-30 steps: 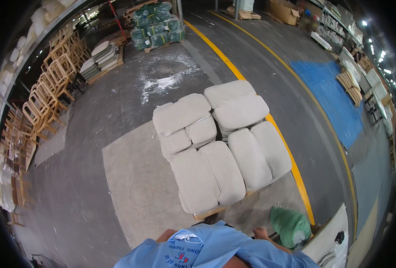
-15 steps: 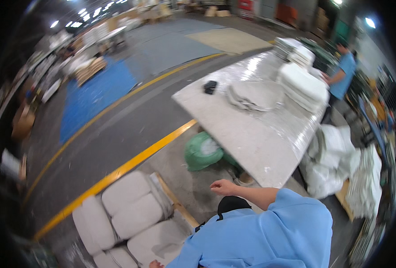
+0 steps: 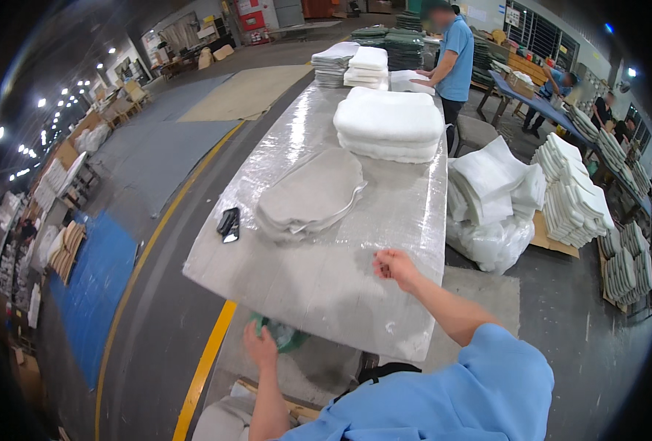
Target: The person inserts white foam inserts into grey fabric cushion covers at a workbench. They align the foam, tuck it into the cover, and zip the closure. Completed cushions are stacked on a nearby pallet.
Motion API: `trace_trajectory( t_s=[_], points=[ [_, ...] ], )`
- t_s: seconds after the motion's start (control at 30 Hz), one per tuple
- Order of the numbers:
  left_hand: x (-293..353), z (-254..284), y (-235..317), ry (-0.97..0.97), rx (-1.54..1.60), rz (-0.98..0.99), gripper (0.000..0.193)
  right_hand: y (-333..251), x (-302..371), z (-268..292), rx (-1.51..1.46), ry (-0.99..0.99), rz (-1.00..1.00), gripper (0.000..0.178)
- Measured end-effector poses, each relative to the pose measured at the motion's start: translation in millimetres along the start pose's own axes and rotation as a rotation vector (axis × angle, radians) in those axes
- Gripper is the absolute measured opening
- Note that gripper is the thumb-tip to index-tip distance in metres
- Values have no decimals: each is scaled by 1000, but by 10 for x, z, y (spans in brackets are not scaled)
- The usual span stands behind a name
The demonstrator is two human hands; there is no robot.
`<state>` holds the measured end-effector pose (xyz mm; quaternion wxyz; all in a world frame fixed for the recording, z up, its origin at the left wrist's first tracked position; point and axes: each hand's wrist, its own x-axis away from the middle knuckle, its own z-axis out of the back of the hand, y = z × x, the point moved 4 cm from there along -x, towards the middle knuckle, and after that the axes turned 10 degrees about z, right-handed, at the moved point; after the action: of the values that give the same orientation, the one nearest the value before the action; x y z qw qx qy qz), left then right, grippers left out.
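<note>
My left hand (image 3: 260, 344) is held up by the near edge of a plastic-covered table (image 3: 326, 283), in front of a green bag (image 3: 288, 336) that shows below it. Its fingers are apart and hold nothing. Over the near part of the tabletop is my right hand (image 3: 393, 266), empty, with loosely bent fingers. Farther in lies a stack of grey, rounded fabric pieces (image 3: 311, 187). To its left are small black objects (image 3: 229, 225), too small to name. Thick white padded pieces (image 3: 388, 125) are piled beyond, toward the right edge.
A co-worker in a blue shirt (image 3: 456, 59) stands at the table's far right, hands on a white stack. White sheets in a plastic bag (image 3: 499, 239) and stacked white pads (image 3: 572, 195) occupy the floor at right. Light grey bundles (image 3: 223, 422) lie at my lower left.
My view has swung so the table now lies straight ahead and closer. My right hand has come over the tabletop, and my left hand has risen beside its near edge.
</note>
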<state>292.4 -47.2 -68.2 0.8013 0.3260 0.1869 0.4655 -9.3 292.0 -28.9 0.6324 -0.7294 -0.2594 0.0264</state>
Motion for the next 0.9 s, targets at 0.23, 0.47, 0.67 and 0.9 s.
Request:
trace_trajectory(
  t_s=[0.23,0.47,0.67,0.9],
  points=[
    [-717,-1243,1026,22,-432,99,57,-914,-1536,52,-335,111,161,26],
    [-770,-1520,1043,-40,-493,59,60,-1229,-3295,482,-491,317,225,38],
    [-819,-1532,908,-16,-575,65,67,-1525,-4395,-52,-670,511,237,57],
    [-891,-1581,962,-69,-555,95,69,-2108,-4746,-11,-893,694,243,77]
  ],
)
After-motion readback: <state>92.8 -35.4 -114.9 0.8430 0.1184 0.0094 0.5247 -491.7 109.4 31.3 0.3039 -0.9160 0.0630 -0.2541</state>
